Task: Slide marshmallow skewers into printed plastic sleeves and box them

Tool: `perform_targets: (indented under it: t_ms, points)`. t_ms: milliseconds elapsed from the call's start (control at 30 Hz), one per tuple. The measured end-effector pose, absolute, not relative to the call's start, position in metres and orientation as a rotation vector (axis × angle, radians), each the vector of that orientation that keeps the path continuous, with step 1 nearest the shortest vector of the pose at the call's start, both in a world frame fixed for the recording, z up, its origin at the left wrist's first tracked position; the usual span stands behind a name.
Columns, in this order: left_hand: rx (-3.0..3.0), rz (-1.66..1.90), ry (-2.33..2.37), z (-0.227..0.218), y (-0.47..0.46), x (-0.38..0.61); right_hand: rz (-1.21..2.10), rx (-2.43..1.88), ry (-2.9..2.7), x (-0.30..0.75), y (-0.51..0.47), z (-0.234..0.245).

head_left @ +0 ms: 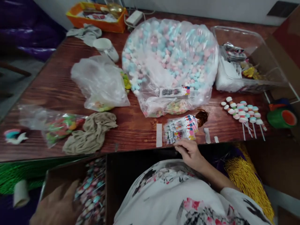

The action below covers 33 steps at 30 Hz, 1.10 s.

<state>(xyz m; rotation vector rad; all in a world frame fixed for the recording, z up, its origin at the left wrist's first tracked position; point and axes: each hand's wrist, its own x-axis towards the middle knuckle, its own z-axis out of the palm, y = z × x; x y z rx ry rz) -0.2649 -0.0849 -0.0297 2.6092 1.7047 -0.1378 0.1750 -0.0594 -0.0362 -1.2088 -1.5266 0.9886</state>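
Note:
My right hand (191,154) is at the table's front edge, thumb and fingers pinched at the lower edge of a small stack of clear printed plastic bags (179,129). A bundle of brown twist ties (202,117) lies just beyond the bags. My left hand (58,204), blurred by motion, is over a cardboard box at lower left with its fingers apart. Beside it in the box are many wrapped pink, blue and white candy skewers (92,190). Unwrapped marshmallow skewers (245,112) on white sticks lie at the right of the table.
A big clear bag of pastel marshmallows (168,56) fills the table's middle. Around it are a clear plastic bin (264,82), a bag of gummy candies (62,126), a crumpled cloth (92,134), a white cup (105,48), an orange tray (96,25) and a green tape roll (275,118).

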Motion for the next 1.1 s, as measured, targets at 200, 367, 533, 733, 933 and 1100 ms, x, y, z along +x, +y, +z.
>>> perform_targets:
  t_ms: [200,367,533,733,933,1100]
  points:
    - [2.902,0.537,0.994,-0.02,-0.007,-0.027,0.516,-1.486,-1.29,0.218,-0.08,-0.043]
    - [3.07,-0.002,0.787,-0.013,0.011,0.074,-0.093,-1.926,-1.383,0.314,-0.102,-0.036]
    - [3.092,0.112,0.767,-0.034,0.022,0.052,-0.327,-2.438,-1.284,0.396,-0.113,-0.032]
    - [2.983,0.282,0.631,-0.041,0.033,0.029,-0.201,-2.676,-1.501,0.404,-0.096,-0.036]
    - [2.98,0.194,0.694,-0.042,0.033,0.037,-0.182,-2.539,-1.95,0.429,-0.096,-0.035]
    - [2.945,0.254,0.749,-0.046,0.032,0.041,-0.424,-2.217,-1.999,0.456,-0.093,-0.032]
